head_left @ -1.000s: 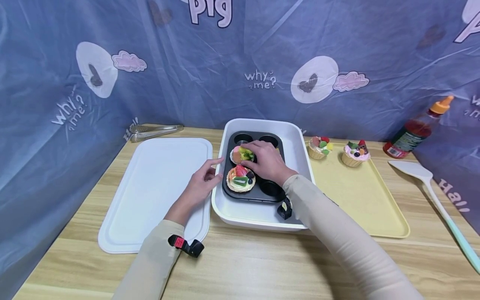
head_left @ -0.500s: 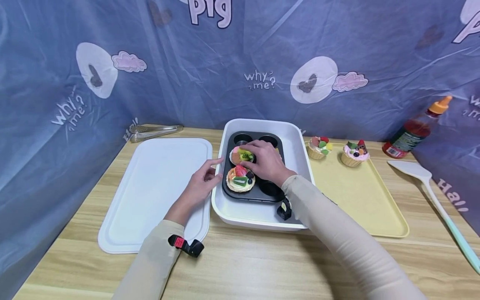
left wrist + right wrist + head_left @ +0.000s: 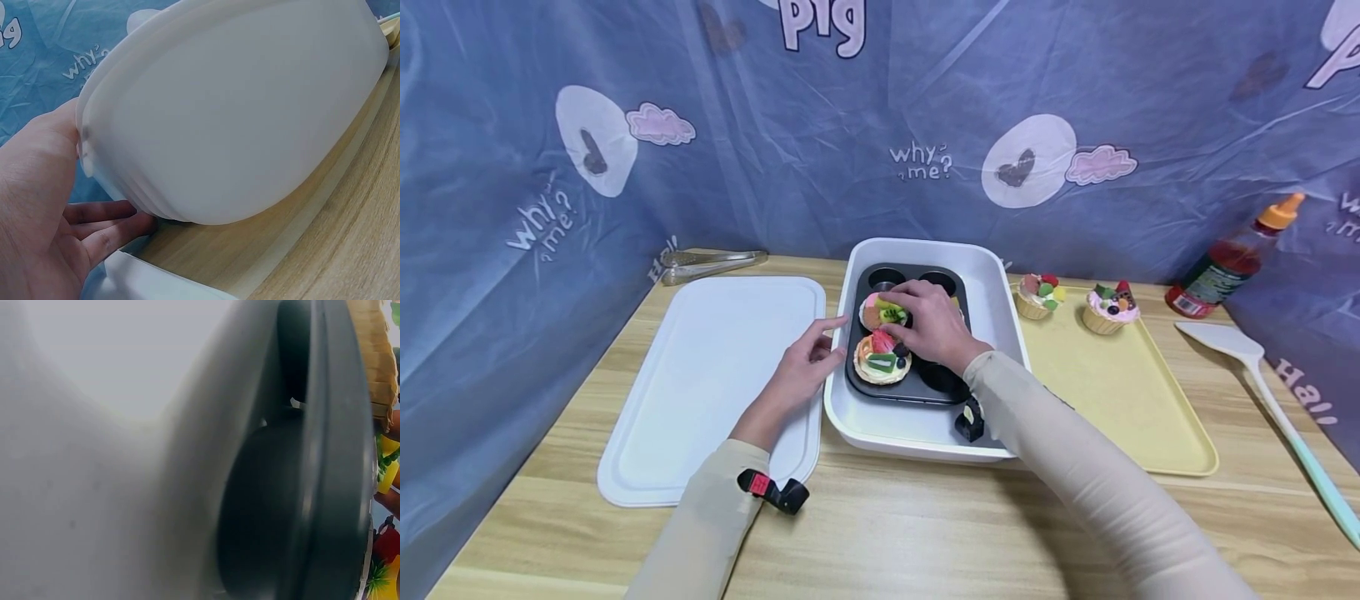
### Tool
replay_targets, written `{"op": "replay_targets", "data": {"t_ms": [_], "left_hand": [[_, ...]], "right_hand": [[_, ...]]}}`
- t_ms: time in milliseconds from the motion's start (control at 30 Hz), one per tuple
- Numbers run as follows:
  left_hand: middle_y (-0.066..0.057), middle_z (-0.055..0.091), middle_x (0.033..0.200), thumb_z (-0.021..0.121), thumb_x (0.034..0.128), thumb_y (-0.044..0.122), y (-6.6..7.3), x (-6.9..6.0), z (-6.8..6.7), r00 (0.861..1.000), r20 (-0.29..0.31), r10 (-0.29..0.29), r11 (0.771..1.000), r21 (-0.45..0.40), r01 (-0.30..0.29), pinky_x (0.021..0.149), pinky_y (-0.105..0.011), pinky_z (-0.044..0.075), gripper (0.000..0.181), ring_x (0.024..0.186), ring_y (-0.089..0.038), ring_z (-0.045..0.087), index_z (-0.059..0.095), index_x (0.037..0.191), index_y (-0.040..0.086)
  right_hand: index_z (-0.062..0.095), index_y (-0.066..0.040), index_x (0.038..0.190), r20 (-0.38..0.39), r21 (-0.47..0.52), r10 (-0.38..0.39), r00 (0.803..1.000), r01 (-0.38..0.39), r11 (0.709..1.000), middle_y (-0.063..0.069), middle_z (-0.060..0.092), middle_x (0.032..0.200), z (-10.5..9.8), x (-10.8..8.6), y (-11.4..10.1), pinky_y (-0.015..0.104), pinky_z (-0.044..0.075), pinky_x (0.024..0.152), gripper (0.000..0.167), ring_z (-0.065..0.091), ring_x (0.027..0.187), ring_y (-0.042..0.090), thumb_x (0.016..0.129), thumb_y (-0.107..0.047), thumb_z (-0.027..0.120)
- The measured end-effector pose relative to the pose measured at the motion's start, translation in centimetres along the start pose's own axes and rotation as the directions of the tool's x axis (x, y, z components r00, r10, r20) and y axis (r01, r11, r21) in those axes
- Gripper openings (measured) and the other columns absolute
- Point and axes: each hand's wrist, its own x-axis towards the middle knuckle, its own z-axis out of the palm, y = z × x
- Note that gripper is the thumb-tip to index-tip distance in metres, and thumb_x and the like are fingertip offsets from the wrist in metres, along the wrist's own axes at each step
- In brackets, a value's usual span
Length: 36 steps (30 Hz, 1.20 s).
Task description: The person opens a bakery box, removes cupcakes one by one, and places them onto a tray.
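The right hand point(image 3: 936, 321) reaches over the pan point(image 3: 906, 390) from the right and pinches the kiwi cupcake point(image 3: 872, 314), thumb to the near side and fingers to the far side. That cupcake is at the middle cup of the pan's left column; whether it sits fully down I cannot tell. Taking it by the sides probably spares the soft-looking topping from being squashed. The strawberry cupcake point(image 3: 880, 364) fills the cup just nearer, which leaves the thumb little room. A cupcake point(image 3: 375, 356) at the middle cup of the right column is mostly hidden under the hand in the head view.

The left hand point(image 3: 797, 367) holds the left wall of the basin point(image 3: 895, 433), one digit over the rim and the other fingers bent below, against the outside. That hold likely steadies the basin against any push from the right hand. The pan lies flat in the basin, whose walls would keep it from sliding far.

To the left, the white tray point(image 3: 707, 375) lies within the left arm's reach. To the right, the yellow tray point(image 3: 1127, 400) carries a pale cupcake point(image 3: 1032, 308) and a pink cupcake point(image 3: 1103, 321) at its far end. The tongs point(image 3: 718, 260), bottle point(image 3: 1217, 267) and spatula point(image 3: 1247, 350) lie or stand toward the table's point(image 3: 925, 525) outer parts, seemingly out of the hands' way.
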Motion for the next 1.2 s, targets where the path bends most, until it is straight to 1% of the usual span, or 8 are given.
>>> {"op": "replay_targets", "data": {"t_ms": [300, 500, 600, 867, 1033, 1200], "left_hand": [[-0.017, 0.062, 0.115, 0.058, 0.0979, 0.02, 0.0, 0.1, 0.0, 1.0, 0.001, 0.015, 1.0, 0.001, -0.015, 0.088, -0.033, 0.048, 0.051, 0.1, -0.024, 0.061, 0.05, 0.148, 0.026], [-0.017, 0.062, 0.116, 0.058, 0.098, 0.02, -0.1, 0.1, 0.0, 1.0, 0.0, 0.012, 1.0, 0.011, -0.012, 0.089, -0.033, 0.047, 0.051, 0.101, -0.025, 0.061, 0.05, 0.148, 0.025], [-0.017, 0.062, 0.116, 0.058, 0.0978, 0.02, 0.0, 0.1, 0.0, 1.0, -0.001, 0.011, 1.0, 0.01, -0.011, 0.089, -0.034, 0.047, 0.051, 0.101, -0.025, 0.061, 0.05, 0.148, 0.025], [-0.017, 0.062, 0.115, 0.058, 0.0978, 0.02, 0.0, 0.0, 0.0, 1.0, 0.001, 0.001, 1.0, 0.002, -0.001, 0.087, -0.032, 0.047, 0.052, 0.099, -0.024, 0.06, 0.049, 0.149, 0.024], [-0.016, 0.062, 0.114, 0.058, 0.0979, 0.019, 0.1, 0.0, 0.0, 1.0, -0.004, 0.003, 1.0, 0.0, -0.003, 0.087, -0.032, 0.047, 0.052, 0.099, -0.023, 0.06, 0.049, 0.149, 0.024], [-0.016, 0.062, 0.114, 0.058, 0.0977, 0.019, 0.0, 0.0, 0.0, 1.0, -0.006, 0.005, 1.0, 0.0, -0.005, 0.087, -0.032, 0.047, 0.052, 0.098, -0.023, 0.06, 0.05, 0.148, 0.024]], "right_hand": [[0.073, -0.006, 0.121, -0.02, 0.002, 0.001, 1.0, -0.001, 1.0, 0.015, 0.068, 0.119, -0.1, -0.1, -0.1, 0.048, 0.047, 0.099, 0.043, 0.063, 0.111, 0.031, 0.083, -0.022, 0.084], [0.072, -0.008, 0.124, -0.073, 0.029, 0.011, 0.997, -0.009, 1.0, 0.014, 0.067, 0.12, -0.2, 0.0, -0.1, 0.048, 0.049, 0.099, 0.046, 0.061, 0.114, 0.031, 0.083, -0.023, 0.084], [0.072, -0.008, 0.124, -0.089, 0.038, 0.017, 0.996, -0.013, 0.999, 0.012, 0.067, 0.119, -0.3, 0.0, -0.1, 0.047, 0.05, 0.098, 0.046, 0.061, 0.113, 0.03, 0.082, -0.023, 0.084], [0.073, -0.006, 0.122, -0.136, 0.082, 0.031, 0.99, -0.02, 0.996, 0.014, 0.067, 0.114, -0.5, 0.1, 0.2, 0.046, 0.049, 0.098, 0.045, 0.061, 0.109, 0.03, 0.081, -0.022, 0.085], [0.073, -0.005, 0.12, -0.167, 0.115, 0.046, 0.985, -0.026, 0.993, 0.014, 0.067, 0.113, -1.0, 0.1, 0.3, 0.045, 0.049, 0.096, 0.045, 0.06, 0.108, 0.031, 0.08, -0.022, 0.086], [0.074, -0.005, 0.118, -0.208, 0.124, 0.047, 0.977, -0.021, 0.992, 0.015, 0.068, 0.111, -1.6, 0.0, 0.4, 0.046, 0.049, 0.095, 0.044, 0.06, 0.107, 0.031, 0.079, -0.02, 0.086]]}}
